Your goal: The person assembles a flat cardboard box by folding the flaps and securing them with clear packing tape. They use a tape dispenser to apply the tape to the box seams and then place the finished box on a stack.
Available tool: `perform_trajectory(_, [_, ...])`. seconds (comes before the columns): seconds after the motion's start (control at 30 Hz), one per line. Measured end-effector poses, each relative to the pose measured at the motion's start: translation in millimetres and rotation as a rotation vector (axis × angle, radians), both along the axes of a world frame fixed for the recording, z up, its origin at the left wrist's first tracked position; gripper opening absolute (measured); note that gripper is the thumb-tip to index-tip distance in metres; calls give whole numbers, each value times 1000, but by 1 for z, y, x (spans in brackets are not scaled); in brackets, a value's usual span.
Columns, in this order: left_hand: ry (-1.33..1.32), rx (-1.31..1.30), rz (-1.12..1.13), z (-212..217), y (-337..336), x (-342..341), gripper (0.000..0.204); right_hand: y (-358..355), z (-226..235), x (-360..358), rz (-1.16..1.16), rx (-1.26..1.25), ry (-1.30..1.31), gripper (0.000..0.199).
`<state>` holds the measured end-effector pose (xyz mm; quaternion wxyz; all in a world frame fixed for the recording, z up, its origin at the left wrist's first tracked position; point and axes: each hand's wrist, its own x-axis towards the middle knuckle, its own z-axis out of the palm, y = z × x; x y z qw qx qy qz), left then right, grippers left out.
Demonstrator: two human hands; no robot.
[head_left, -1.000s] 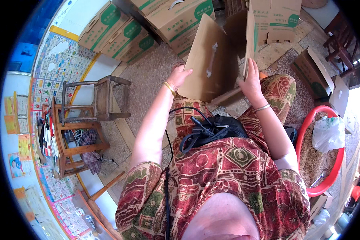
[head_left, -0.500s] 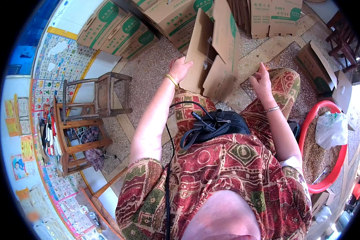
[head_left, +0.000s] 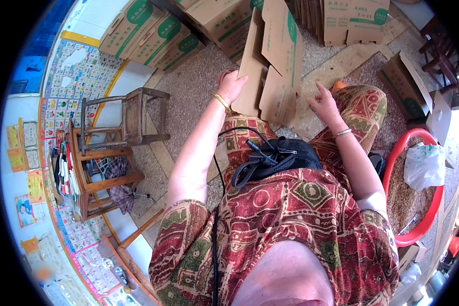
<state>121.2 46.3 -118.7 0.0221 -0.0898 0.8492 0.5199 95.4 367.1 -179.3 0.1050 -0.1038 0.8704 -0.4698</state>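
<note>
A brown cardboard box [head_left: 279, 76] with green print stands tilted and partly folded in front of my knees. Its flaps rise toward the far side. My left hand [head_left: 230, 87], a yellow bangle at its wrist, grips the box's left edge, fingers partly hidden behind the cardboard. To the right of the box, apart from it, my right hand [head_left: 323, 105] hangs above my right knee. Its index finger is stretched out, the other fingers are loosely bent, and nothing shows in it.
Flat-folded cartons [head_left: 308, 23] and more boxes [head_left: 148, 35] stand along the far side. A wooden chair [head_left: 132, 117] is at the left. To my right lie a red-rimmed round basin [head_left: 389, 194] with a white plastic bag [head_left: 424, 166] and an open carton [head_left: 400, 84].
My right hand has moved slightly left, closer to the box. The box's top has swung a little left and its front panel faces me more, while my left hand keeps its grip.
</note>
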Motion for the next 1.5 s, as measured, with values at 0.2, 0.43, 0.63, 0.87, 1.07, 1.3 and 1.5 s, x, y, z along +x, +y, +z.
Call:
perform_trajectory(0.2, [-17,-43,-113,18,21,7,32,-39,18,-15,-9,11,250,86])
perform_trajectory(0.43, [-26,27,-177,41,51,20,31,-87,34,-40,-24,-22,359,90])
perform_trajectory(0.63, [52,438,-114,44,18,26,30,-18,-19,-50,-311,-555,40,71])
perform_trajectory(0.87, [293,540,-16,99,-12,40,31,45,-41,-52,-777,-582,-56,47])
perform_trajectory(1.07, [390,696,-1,138,-40,65,33,53,-15,-38,-780,-949,-561,66])
perform_trajectory(1.3, [462,770,-28,148,-42,86,34,73,-19,-63,-738,-906,-363,56])
perform_trajectory(1.5, [480,732,-25,157,-51,89,39,87,-27,-64,-375,-1324,-492,44])
